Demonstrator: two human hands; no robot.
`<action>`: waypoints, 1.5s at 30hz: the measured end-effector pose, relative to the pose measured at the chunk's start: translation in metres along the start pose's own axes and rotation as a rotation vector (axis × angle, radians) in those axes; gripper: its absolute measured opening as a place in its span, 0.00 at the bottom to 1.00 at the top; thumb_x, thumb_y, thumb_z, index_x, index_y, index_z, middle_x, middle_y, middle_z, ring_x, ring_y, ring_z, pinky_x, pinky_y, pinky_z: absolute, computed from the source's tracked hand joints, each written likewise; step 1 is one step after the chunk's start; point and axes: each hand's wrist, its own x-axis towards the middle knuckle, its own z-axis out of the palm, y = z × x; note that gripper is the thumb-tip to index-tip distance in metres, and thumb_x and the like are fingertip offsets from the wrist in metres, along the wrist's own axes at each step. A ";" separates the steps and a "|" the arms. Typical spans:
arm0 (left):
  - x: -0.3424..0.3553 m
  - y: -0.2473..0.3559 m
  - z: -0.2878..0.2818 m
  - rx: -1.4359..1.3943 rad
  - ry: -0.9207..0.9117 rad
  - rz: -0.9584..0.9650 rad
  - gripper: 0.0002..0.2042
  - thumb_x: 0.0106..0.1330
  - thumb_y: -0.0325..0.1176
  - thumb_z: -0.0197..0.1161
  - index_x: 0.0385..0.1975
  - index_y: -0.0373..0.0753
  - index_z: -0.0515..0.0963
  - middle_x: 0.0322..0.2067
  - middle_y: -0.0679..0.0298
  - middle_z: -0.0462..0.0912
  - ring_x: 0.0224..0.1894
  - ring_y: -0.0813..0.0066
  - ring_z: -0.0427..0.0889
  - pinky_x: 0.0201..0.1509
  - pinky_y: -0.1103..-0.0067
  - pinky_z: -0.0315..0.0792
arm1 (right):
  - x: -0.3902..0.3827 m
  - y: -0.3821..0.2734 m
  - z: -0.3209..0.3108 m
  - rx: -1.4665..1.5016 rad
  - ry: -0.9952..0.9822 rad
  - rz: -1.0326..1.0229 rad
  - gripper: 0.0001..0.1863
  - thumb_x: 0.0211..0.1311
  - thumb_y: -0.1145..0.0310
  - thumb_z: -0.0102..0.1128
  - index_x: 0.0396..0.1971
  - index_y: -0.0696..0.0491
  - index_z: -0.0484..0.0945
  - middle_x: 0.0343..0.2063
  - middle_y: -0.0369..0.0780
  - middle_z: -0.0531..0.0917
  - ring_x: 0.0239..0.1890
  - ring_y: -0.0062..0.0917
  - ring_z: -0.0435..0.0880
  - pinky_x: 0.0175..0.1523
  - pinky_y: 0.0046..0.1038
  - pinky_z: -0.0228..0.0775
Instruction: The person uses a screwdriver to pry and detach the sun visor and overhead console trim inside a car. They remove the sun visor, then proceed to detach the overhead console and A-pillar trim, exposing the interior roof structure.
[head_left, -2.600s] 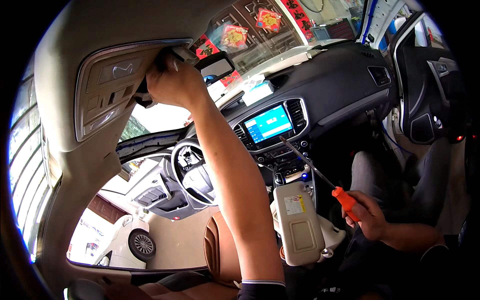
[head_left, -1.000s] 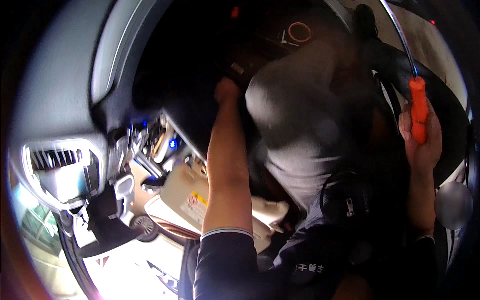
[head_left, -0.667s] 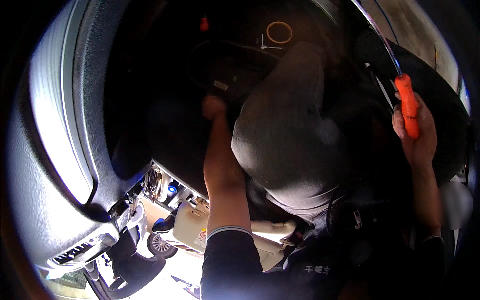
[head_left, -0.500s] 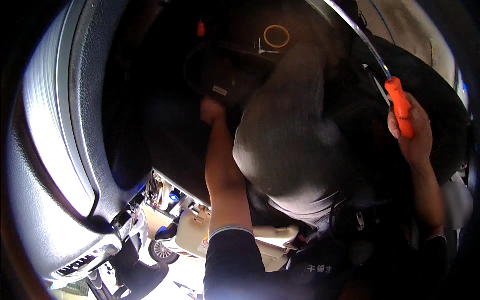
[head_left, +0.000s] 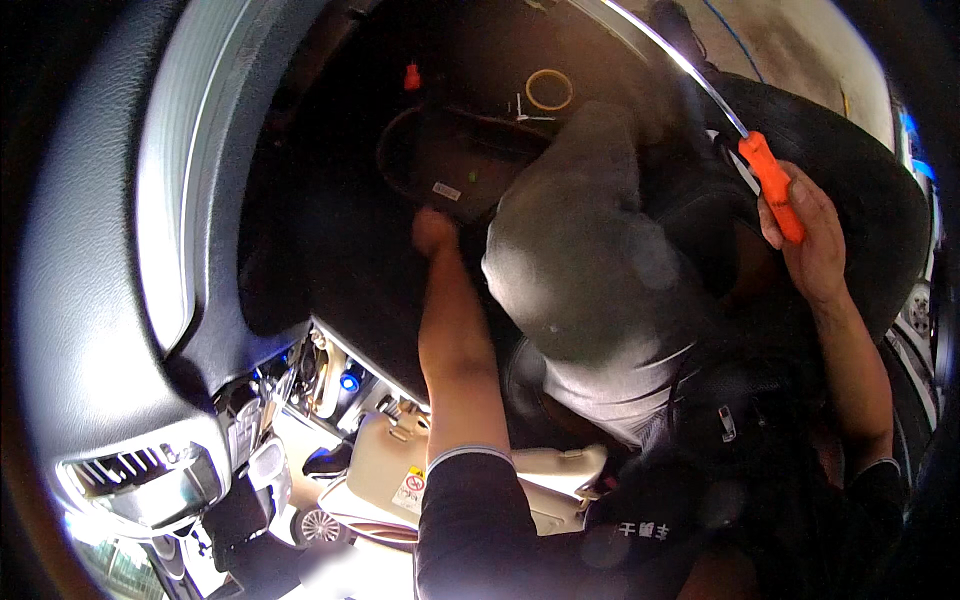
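In my right hand (head_left: 815,235) is a screwdriver (head_left: 772,190) with an orange handle; its long shiny shaft runs up to the upper left and leaves the picture, so the tip is hidden. My left arm reaches forward into shadow. There my left hand (head_left: 434,232) is closed at the near edge of a dark tray-like part (head_left: 410,150) with a pale label (head_left: 446,192). Its fingers are dark and partly hidden, and I cannot tell whether they grip the tray.
A yellow ring (head_left: 549,90), a small red object (head_left: 412,77) and a white branched piece (head_left: 522,110) lie beyond the tray. My grey-trousered leg (head_left: 570,250) stands between my arms. Left is a padded car panel (head_left: 90,250); below it, a beige sun visor (head_left: 390,460).
The whole view has shifted, showing the dark tray more clearly. The screwdriver and right hand appear slightly farther left and higher; the left hand stays beside the tray.
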 end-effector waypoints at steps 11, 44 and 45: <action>-0.017 0.021 -0.023 -0.127 -0.108 0.026 0.13 0.65 0.41 0.64 0.42 0.41 0.86 0.45 0.55 0.87 0.46 0.56 0.88 0.48 0.62 0.83 | -0.001 0.015 0.016 -0.007 0.073 0.044 0.29 0.77 0.49 0.44 0.57 0.61 0.74 0.26 0.34 0.74 0.23 0.15 0.66 0.28 0.19 0.56; -0.678 -0.043 -0.560 -0.899 1.223 1.635 0.20 0.72 0.46 0.51 0.23 0.35 0.72 0.20 0.64 0.65 0.23 0.73 0.63 0.26 0.74 0.56 | -0.211 -0.084 -0.006 0.326 -0.433 -0.578 0.21 0.78 0.53 0.49 0.47 0.59 0.76 0.26 0.38 0.81 0.24 0.18 0.76 0.29 0.21 0.67; -0.701 -0.068 -0.565 -0.699 1.493 1.626 0.20 0.72 0.45 0.51 0.24 0.35 0.72 0.20 0.64 0.66 0.23 0.73 0.64 0.26 0.75 0.57 | -0.218 -0.092 0.003 0.280 -0.462 -0.585 0.21 0.77 0.53 0.49 0.47 0.59 0.76 0.26 0.38 0.81 0.24 0.18 0.76 0.29 0.21 0.67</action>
